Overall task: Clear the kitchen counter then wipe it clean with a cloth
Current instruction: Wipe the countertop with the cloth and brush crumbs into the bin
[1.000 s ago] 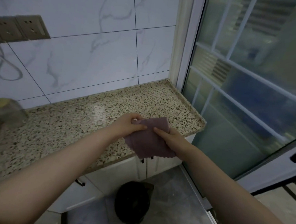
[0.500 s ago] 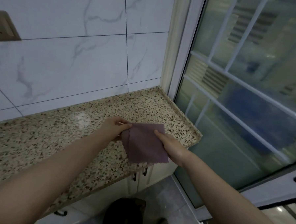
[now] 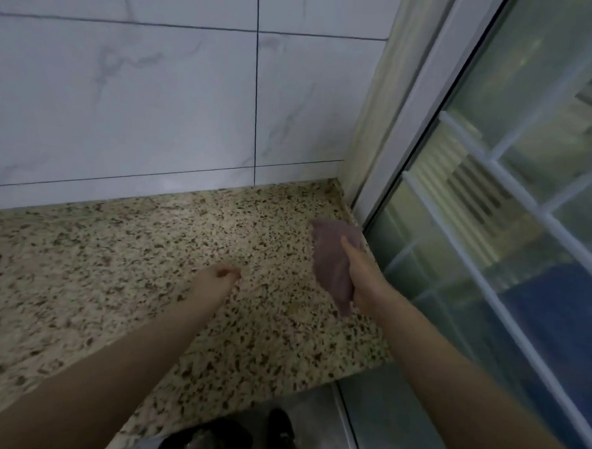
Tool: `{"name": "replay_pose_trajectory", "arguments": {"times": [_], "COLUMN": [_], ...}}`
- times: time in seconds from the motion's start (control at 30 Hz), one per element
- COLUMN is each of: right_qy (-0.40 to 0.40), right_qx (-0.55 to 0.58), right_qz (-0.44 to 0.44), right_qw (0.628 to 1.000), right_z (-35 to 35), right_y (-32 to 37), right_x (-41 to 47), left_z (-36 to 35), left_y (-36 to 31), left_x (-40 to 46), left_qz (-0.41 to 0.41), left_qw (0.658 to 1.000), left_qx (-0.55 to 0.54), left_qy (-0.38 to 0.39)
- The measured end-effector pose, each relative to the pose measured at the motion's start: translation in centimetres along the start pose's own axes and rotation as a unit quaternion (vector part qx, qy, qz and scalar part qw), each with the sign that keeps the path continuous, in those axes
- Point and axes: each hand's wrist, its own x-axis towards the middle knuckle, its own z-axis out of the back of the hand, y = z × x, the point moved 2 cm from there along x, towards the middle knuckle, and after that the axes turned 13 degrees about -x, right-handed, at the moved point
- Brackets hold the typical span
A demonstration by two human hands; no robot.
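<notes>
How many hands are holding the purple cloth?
1. The right hand grips the purple cloth near the counter's window end. The left hand is apart from it, over the counter's middle, holding nothing that shows.

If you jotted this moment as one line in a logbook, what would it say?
right hand: grips purple cloth near counter's window end | left hand: fingers curled, holding nothing | wiping: about to start
</notes>
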Motion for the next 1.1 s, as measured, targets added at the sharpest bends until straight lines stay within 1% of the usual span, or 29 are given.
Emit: {"name": "replay_pose_trajectory", "arguments": {"times": [0.07,0.1,0.13,0.17,0.2,0.23,0.27,0.33,0.37,0.43,0.47,0.6,0.67,0.8,0.87,0.97,1.03,1.1], "right_qy": [0.013,0.021,0.03,0.026,0.016,0.012,0.027,0.079,0.09,0.055,0.03,-0.015,-0.019,-0.018,-0.015,-0.023,-0.02,0.006], "right_qx": [-0.101,-0.157,-0.218,-0.291,-0.358,-0.42,-0.469,-0.546,-0.581,-0.63,-0.642,-0.659,-0.661,-0.63,-0.628,-0.644,-0.652,-0.652], "right_qz": [0.087,0.159,0.231,0.275,0.296,0.306,0.302,0.255,0.244,0.269,0.281,0.247,0.228,0.194,0.199,0.227,0.246,0.261], "right_qw": [0.991,0.974,0.948,0.916,0.885,0.854,0.829,0.794,0.771,0.726,0.713,0.711,0.715,0.752,0.752,0.73,0.717,0.712], "right_z": [0.7,0.8,0.7,0.4,0.0,-0.5,-1.1,-2.3,-2.8,-3.5,-3.8,-4.1,-3.8,-2.9,-3.0,-2.8,-3.0,-3.5], "right_y": [1.8,2.5,3.1,3.2,2.9,2.1,0.4,-3.3,-5.0,-7.0,-7.5,-7.1,-5.7,-1.9,-1.4,-2.9,-5.2,-7.7], "right_x": [3.6,4.5,7.2,8.6,10.7,12.8,15.2,18.2,18.7,18.4,18.7,21.4,24.0,29.3,30.5,28.3,24.3,19.6], "left_z": [-1.7,-2.2,-3.1,-3.5,-4.1,-4.4,-4.7,-4.7,-4.6,-4.3,-4.4,-4.7,-4.6,-4.7,-4.8,-5.0,-4.9,-4.9], "left_y": [0.2,0.7,1.1,1.7,2.3,2.7,3.2,3.5,3.5,3.8,4.0,4.8,4.9,4.7,4.5,4.2,4.2,4.2], "left_x": [1.8,2.1,3.8,4.5,5.8,6.9,8.1,10.2,11.0,12.6,13.5,14.5,14.4,14.6,14.7,14.6,14.6,14.6], "left_qz": [-0.044,-0.071,-0.097,-0.117,-0.149,-0.179,-0.204,-0.233,-0.237,-0.229,-0.225,-0.226,-0.224,-0.223,-0.221,-0.213,-0.201,-0.193], "left_qw": [0.994,0.989,0.984,0.977,0.965,0.949,0.931,0.906,0.9,0.888,0.886,0.873,0.871,0.868,0.871,0.871,0.87,0.871], "left_qx": [0.091,0.122,0.148,0.175,0.216,0.261,0.302,0.35,0.362,0.39,0.399,0.425,0.43,0.435,0.43,0.434,0.442,0.444], "left_qy": [-0.034,-0.035,-0.032,-0.021,-0.013,-0.011,-0.021,-0.049,-0.063,-0.075,-0.074,-0.078,-0.084,-0.089,-0.087,-0.087,-0.085,-0.082]}}
